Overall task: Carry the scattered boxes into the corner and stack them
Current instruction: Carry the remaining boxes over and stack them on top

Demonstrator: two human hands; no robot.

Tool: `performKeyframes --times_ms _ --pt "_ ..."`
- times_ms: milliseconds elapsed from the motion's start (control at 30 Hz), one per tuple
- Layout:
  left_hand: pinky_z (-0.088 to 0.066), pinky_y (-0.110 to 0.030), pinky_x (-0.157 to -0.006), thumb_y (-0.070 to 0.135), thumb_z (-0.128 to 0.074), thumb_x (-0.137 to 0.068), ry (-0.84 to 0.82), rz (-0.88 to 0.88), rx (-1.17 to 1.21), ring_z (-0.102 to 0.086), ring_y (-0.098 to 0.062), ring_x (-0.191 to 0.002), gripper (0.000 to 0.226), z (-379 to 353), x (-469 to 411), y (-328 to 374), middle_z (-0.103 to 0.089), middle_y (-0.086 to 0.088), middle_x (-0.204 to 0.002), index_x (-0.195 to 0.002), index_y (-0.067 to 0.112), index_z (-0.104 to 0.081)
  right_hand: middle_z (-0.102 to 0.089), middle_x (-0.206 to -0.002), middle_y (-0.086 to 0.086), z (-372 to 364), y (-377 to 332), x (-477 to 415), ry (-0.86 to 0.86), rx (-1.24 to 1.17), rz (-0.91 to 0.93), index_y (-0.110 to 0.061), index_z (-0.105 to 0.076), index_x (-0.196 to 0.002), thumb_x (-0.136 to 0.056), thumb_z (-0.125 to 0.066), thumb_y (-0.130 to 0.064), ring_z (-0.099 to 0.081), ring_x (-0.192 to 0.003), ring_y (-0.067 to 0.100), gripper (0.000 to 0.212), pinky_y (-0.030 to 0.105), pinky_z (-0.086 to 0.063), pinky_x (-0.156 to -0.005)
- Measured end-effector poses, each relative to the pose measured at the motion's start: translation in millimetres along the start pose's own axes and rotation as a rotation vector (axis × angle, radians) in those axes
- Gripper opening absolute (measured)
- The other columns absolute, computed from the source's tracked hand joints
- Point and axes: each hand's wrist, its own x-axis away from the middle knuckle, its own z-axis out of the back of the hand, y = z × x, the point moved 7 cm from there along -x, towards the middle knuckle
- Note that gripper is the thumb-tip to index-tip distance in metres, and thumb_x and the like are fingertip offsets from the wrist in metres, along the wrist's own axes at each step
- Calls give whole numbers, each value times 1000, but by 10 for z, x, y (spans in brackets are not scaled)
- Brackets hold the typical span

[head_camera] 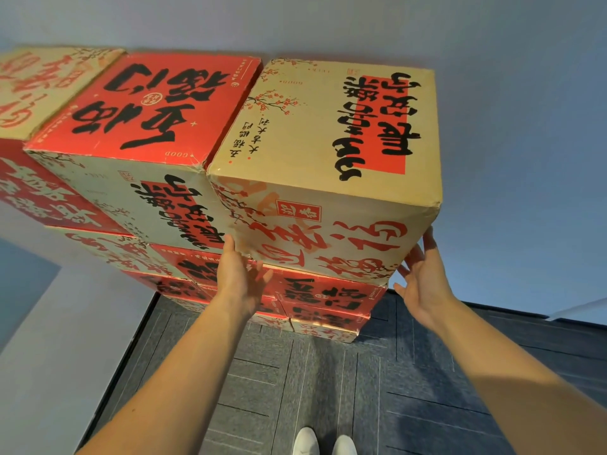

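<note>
A tan cardboard box [331, 126] with red and black lettering sits on top of the right-hand column of stacked boxes against the wall. My left hand [238, 277] has straight fingers, its fingertips at the box's lower left front corner. My right hand [423, 277] is spread open just off the box's lower right corner, fingers near its side. To the left a red-topped box [154, 106] tops the neighbouring column, level with the tan one. Another tan box [39, 83] stands at the far left.
Several more red and tan boxes [325, 297] are stacked below, down to the dark carpet tiles [328, 382]. The wall [492, 93] rises behind and to the right; a pale wall [49, 356] runs on the left. My white shoes [323, 443] stand close to the stack.
</note>
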Motion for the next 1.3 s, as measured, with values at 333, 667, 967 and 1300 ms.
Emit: performKeyframes --times_ms 333,667,967,1300 --pt "-51 -49 -111 60 -33 -109 -64 -36 -164 -54 -25 -122 66 -202 108 -115 -49 -7 -156 -162 20 -37 -46 -161 -7 -84 -107 52 -45 43 -3 -41 -50 -141 -104 -21 -71 -37 -150 22 55 42 -31 -104" --pt "-46 -49 -99 62 -30 -106 141 -381 -378 -58 -35 -116 60 -16 77 264 -59 -16 -127 -131 11 -50 -62 -138 -8 -108 -83 61 37 -42 84 -32 -59 -141 -107 -28 -66 -58 -118 11 57 35 -51 -87" --pt "-40 -31 -91 50 -47 -108 59 -551 -535 -59 -6 -109 32 -16 176 363 -59 3 -130 -125 24 -51 -80 -85 -6 -206 -445 -117 72 -73 216 -28 -70 -91 -114 -28 -42 -68 -95 17 50 43 -53 -90" --pt "-44 -32 -75 55 -61 -99 48 -519 -499 -58 -21 -88 45 104 -48 370 -61 -9 -111 -120 18 -48 -77 -91 -3 -191 -408 -199 99 -84 271 -26 -68 -97 -113 -30 -43 -65 -97 17 45 41 -51 -93"
